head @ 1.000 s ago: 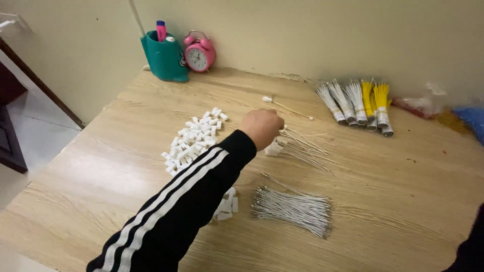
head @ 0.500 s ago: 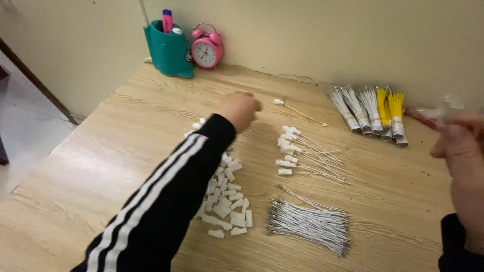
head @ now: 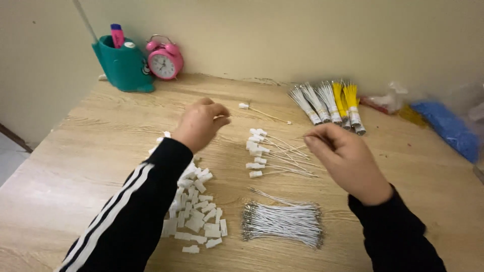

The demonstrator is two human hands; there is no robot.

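The grip of the left hand [head: 200, 123] is pinched shut, thumb and fingertips drawn together above the tabletop [head: 91, 151], though whether anything small sits between them cannot be told; the right hand [head: 345, 158] has its fingers curled in and pinched at the tips on what looks like a thin white wire, too fine to be sure of. Both hands hover over the middle of the wooden tabletop, well apart from each other. Between them lies a loose row of white wires with small white connectors [head: 262, 153] on their left ends. Nearer, under the left sleeve, spreads a wide scatter of white plastic connector housings [head: 199, 211] — the largest heap on the surface. Just right of that, near the front edge, lies a tight bundle of bare white wires [head: 285, 221]. Far right against the wall lie banded bundles of white and yellow wires [head: 330, 103], with a blue bag [head: 446, 126] beyond. Far left stand a teal pen holder [head: 121, 65] and a pink alarm clock [head: 164, 59]. One single wire with a connector [head: 262, 113] lies alone, far of the row.
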